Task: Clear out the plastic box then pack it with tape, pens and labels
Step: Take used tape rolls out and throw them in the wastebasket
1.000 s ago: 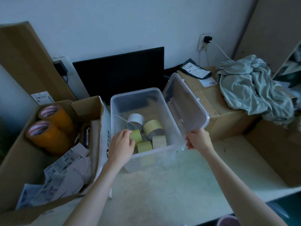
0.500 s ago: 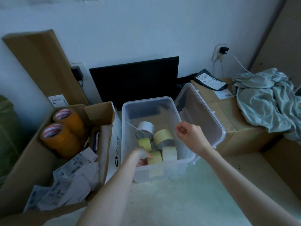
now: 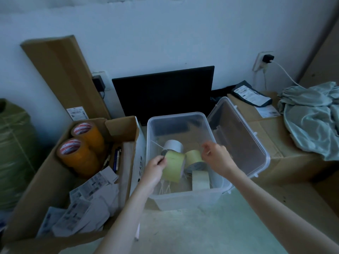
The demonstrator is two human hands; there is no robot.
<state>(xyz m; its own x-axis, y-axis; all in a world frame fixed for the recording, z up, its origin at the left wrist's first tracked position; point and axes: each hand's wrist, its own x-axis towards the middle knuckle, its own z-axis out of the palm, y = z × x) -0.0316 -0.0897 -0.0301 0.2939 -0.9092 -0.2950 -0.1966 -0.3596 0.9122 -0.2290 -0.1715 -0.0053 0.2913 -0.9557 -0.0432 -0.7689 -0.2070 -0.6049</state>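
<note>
The clear plastic box (image 3: 176, 116) stands open in the middle, its lid (image 3: 238, 140) leaning against its right side. Inside are a white tape roll (image 3: 173, 145), a cream roll (image 3: 194, 159) and a pale roll (image 3: 200, 178) on edge at the front. My left hand (image 3: 155, 171) grips a yellow-green tape roll (image 3: 173, 167), lifted off the box floor. My right hand (image 3: 216, 156) is inside the box with fingers curled just over the cream roll. To the left, a cardboard box (image 3: 119, 127) holds orange tape rolls (image 3: 78, 156), pens (image 3: 116, 158) and labels (image 3: 88, 204).
A black monitor (image 3: 165, 92) leans on the wall behind the plastic box. A large cardboard carton (image 3: 275, 136) on the right carries a grey-green cloth (image 3: 311, 116) and a dark parcel (image 3: 251, 94). A green sack (image 3: 12, 143) sits far left.
My left hand took hold of the yellow-green roll and raised it. My right hand left the lid and moved into the box over the cream roll.
</note>
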